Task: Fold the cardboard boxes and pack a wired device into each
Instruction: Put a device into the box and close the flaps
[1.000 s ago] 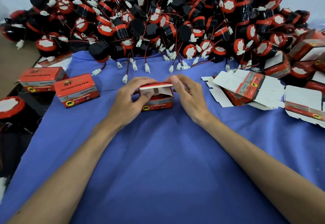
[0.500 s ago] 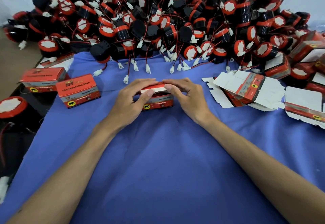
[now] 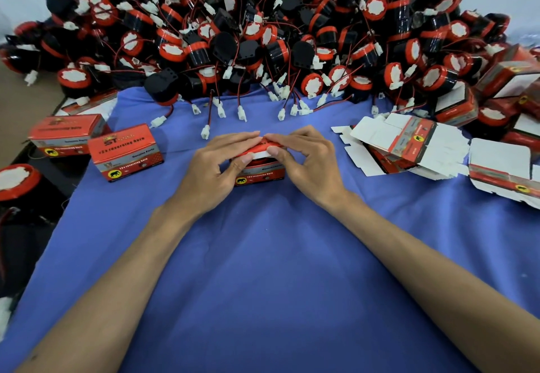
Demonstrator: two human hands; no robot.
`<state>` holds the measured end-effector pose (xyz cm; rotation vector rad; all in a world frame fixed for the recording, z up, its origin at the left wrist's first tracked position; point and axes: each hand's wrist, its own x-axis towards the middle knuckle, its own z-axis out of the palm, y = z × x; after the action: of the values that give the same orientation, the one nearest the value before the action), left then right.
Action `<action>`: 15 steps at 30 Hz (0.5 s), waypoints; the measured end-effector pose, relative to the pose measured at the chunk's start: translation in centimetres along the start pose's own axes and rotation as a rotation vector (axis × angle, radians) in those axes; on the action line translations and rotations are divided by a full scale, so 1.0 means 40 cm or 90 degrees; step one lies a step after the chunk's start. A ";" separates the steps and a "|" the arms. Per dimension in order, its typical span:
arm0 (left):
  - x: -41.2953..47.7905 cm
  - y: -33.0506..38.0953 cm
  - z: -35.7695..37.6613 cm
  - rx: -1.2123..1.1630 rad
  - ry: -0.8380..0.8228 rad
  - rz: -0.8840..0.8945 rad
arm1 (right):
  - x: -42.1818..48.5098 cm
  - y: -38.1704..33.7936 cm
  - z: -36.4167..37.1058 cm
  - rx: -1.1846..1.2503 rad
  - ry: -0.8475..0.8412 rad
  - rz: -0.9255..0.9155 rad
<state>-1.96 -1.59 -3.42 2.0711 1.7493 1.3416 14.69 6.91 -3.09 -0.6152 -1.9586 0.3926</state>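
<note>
Your red box [image 3: 260,174] sits mid blue cloth [image 3: 263,255], lid nearly down. Your left hand [image 3: 216,168] and right hand [image 3: 309,165] both pinch that lid, fingers on top and thumbs at its white edge. Closed boxes [image 3: 125,153] lie at 9 o'clock, flat blanks [image 3: 409,144] at 3, piled wired horns [image 3: 263,36] at 12.

Plain blue tablecloth [image 3: 263,270]. Small red cardboard boxes [image 3: 125,151] w/ grey band, yellow dot + blk elephant. Round black wired horns [image 3: 263,36]: red rims, white centres, red/blk wires. Unfolded cartons [image 3: 377,132] white inside.
</note>
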 end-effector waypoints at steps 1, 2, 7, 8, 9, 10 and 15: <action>0.001 -0.002 -0.002 0.009 -0.006 0.008 | -0.001 -0.003 0.001 -0.059 0.026 -0.052; 0.001 -0.004 -0.004 0.017 -0.012 0.014 | -0.003 -0.005 0.001 -0.117 0.047 -0.101; 0.005 -0.004 -0.014 0.046 -0.009 0.041 | 0.008 -0.012 -0.017 -0.384 0.066 -0.256; 0.006 -0.003 -0.015 0.050 -0.005 0.045 | 0.011 -0.011 -0.021 -0.394 0.059 -0.265; 0.006 -0.003 -0.015 0.050 -0.003 0.047 | 0.014 -0.009 -0.025 -0.379 0.044 -0.273; 0.006 -0.001 -0.015 0.049 -0.005 0.046 | 0.015 -0.004 -0.030 -0.347 0.017 -0.282; -0.002 0.002 -0.021 0.056 -0.025 0.045 | 0.007 0.027 -0.040 -0.177 -0.137 -0.235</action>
<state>-2.47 -2.04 -2.91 2.2093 1.7651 1.2536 16.27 7.98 -2.73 -0.3810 -2.2993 -0.0480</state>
